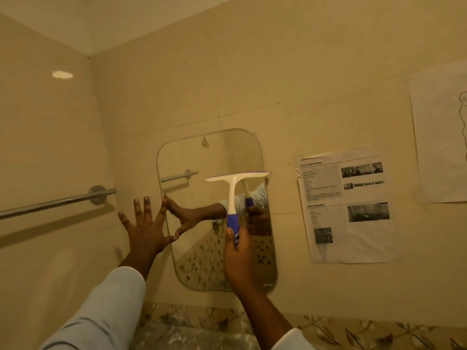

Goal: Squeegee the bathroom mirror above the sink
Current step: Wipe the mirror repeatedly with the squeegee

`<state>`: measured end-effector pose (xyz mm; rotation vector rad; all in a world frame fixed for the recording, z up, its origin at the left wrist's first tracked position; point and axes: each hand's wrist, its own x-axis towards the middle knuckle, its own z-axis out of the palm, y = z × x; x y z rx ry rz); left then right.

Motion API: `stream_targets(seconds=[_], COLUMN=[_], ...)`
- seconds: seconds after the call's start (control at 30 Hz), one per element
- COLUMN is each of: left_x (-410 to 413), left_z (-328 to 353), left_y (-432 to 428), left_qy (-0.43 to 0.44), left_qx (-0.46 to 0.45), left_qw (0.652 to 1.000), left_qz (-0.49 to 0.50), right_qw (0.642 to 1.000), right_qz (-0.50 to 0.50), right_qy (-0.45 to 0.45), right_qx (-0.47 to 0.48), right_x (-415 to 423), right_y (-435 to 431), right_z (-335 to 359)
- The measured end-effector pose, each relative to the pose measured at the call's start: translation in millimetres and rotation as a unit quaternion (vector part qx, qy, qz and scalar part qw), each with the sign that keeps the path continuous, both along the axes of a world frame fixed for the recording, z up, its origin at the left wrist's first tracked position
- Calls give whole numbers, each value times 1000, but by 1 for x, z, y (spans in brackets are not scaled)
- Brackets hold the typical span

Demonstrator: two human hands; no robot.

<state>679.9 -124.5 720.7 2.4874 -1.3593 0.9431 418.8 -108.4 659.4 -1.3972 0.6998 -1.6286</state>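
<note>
Head view: right hand [240, 258] is gripping a white squeegee [233, 188] by its purple handle, blade seemingly touching the rounded mirror [202, 157]; left hand [146, 228] is spreading wide at the mirror's left edge.

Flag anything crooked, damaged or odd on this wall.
The printed sheet on the wall right of the mirror hangs crooked, and its upper left corner is crumpled and curling away. The mirror itself shows no crack or chip that I can see.

Right hand [240, 258] holds squeegee [233, 195] against mirror [202, 157]
</note>
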Motion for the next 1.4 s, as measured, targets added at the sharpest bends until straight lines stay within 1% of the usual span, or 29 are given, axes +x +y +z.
stream_targets(seconds=[0.13,0.3,0.67,0.73,0.8,0.9,1.0,1.4], left_x=[2,5,4,3,3,3,2,7], left_z=[-1,-2,-2,-1,-1,-1,-2,-2], left_y=[-1,-3,-1,-1,-2,-3,-2,-4], left_qy=[-3,-5,-9,-8,-7,-9,-11,-10], left_qx=[-6,-8,-4,-4,-2,1,0,-6], left_qw=[1000,1000,1000,1000,1000,1000,1000,1000], left_qz=[-2,-5,-5,-4,-1,0,0,-7], right_qw=[999,997,990,988,986,977,966,972], right_qz=[15,-5,-48,-60,-83,-101,-108,-88], right_qy=[-6,29,81,101,128,188,233,218], right_qx=[40,76,102,98,74,28,17,15], right_x=[4,3,-5,-10,-19,-36,-44,-31], right_y=[11,15,19,20,21,20,14,3], right_z=[-39,-81,-109,-114,-116,-114,-112,-97])
